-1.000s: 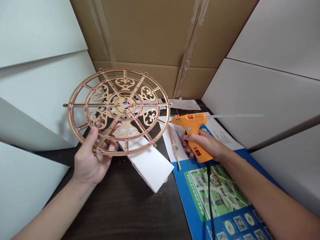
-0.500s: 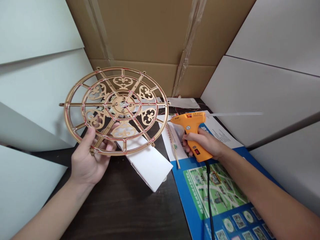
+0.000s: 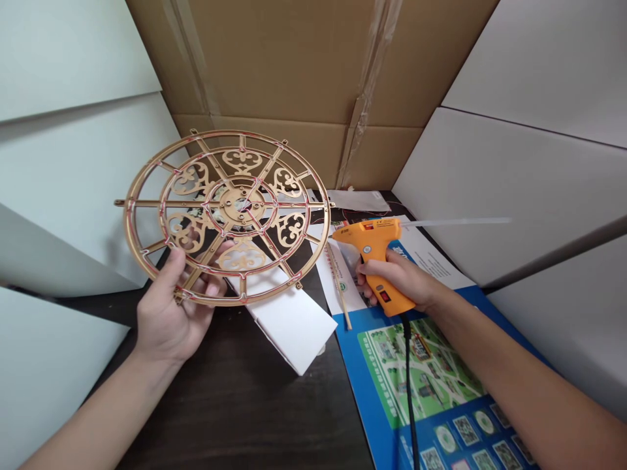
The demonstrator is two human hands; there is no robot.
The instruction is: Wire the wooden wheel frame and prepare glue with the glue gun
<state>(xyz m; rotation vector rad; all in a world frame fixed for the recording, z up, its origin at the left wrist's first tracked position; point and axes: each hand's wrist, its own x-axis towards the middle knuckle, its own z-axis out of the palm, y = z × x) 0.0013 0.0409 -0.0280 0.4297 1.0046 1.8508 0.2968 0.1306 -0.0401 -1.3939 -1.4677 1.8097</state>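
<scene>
My left hand [image 3: 174, 307] grips the lower left rim of a round, gold openwork wheel frame [image 3: 243, 282], thumb on top and fingers beneath. The frame is held up and tilted toward me; red and whitish wires run along its rings and spokes. In my right hand [image 3: 399, 277] is an orange hot glue gun [image 3: 377, 245], fingers wrapped round its handle. A clear glue stick [image 3: 458, 222] juts from its back, and its nozzle points left, close to the frame's right rim. From the handle's base a black cord [image 3: 410, 385] hangs down.
Below the frame a white box [image 3: 296, 326] lies on the dark table [image 3: 235, 405]. A blue printed sheet [image 3: 360, 372] and a thin wooden stick [image 3: 345, 307] are at the right. Cardboard [image 3: 274, 59] closes off the back; white panels stand on both sides.
Almost nothing differs. The view has shifted very slightly, and both hands keep their holds on the wheel frame and the glue gun.
</scene>
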